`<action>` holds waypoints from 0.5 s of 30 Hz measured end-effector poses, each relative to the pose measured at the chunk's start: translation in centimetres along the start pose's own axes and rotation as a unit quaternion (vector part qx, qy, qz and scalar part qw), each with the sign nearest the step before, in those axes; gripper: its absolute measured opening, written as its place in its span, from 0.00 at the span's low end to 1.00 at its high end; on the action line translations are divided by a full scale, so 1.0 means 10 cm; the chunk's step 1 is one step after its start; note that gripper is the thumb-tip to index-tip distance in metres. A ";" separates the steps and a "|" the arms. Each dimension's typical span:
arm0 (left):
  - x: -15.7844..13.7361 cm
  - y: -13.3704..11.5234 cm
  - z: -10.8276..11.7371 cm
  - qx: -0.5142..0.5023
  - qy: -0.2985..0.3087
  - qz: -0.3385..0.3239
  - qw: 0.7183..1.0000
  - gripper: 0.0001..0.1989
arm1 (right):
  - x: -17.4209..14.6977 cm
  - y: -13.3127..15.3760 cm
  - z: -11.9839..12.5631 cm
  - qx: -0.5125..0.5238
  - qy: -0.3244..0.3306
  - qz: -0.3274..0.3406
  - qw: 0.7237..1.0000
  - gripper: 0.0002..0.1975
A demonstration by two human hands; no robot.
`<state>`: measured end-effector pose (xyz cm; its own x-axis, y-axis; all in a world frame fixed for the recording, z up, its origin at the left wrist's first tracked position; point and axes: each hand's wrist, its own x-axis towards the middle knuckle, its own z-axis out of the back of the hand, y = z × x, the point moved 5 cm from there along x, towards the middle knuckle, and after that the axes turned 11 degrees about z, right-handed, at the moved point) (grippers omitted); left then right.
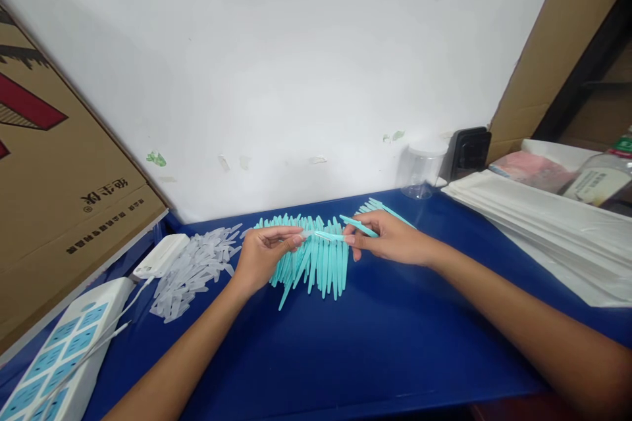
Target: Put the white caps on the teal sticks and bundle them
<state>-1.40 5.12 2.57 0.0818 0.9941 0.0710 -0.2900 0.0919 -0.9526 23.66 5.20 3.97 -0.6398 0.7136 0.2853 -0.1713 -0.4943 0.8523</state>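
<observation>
My left hand (pixel 269 253) is closed, thumb and fingers pinching a small translucent cap (pixel 307 234) at the left end of a slim turquoise plastic stick (pixel 328 237). The stick's right end is pinched by my right hand (pixel 385 237), so it lies level between both hands. A second turquoise stick (pixel 359 225) rests slanted among the right fingers. Below and behind the hands a dense row of similar turquoise sticks (pixel 323 270) lies on the blue table. Left of my left hand is a heap of translucent caps (pixel 197 270). Whether the held cap is fully seated cannot be made out.
More turquoise sticks (pixel 375 204) lie behind my right hand. A power strip (pixel 64 355), cables and a white box-shaped device (pixel 160 255) are at left, beside a carton (pixel 59 164). A clear jar (pixel 422 171), black container (pixel 469 152) and white plastic bags (pixel 548 230) stand or lie right.
</observation>
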 end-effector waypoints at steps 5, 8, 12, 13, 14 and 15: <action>0.01 0.00 -0.01 0.001 -0.003 -0.002 1.000 0.14 | 0.02 -0.01 0.02 -0.020 -0.011 0.016 1.000 0.16; 0.01 0.01 -0.01 0.002 -0.005 0.006 1.000 0.14 | 0.02 -0.03 0.02 -0.027 -0.017 0.017 0.999 0.15; 0.00 0.00 -0.02 0.000 -0.006 0.015 1.000 0.15 | 0.02 -0.03 0.00 -0.034 -0.018 0.020 0.999 0.14; -0.01 0.00 -0.03 0.001 -0.005 0.017 1.000 0.15 | 0.02 -0.03 0.00 -0.036 -0.019 0.020 0.999 0.13; -0.01 0.00 -0.03 0.003 -0.005 0.018 1.000 0.15 | 0.02 -0.03 0.00 -0.037 -0.019 0.021 0.999 0.14; -0.02 0.00 -0.04 0.004 -0.004 0.020 1.000 0.15 | 0.02 -0.02 -0.01 -0.039 -0.018 0.021 0.999 0.14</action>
<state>-0.99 4.93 2.48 0.0628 0.9974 0.0354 -0.3007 0.0527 -0.9523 23.53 5.43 3.78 -0.6207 0.7083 0.3363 -0.2032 -0.5596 0.8035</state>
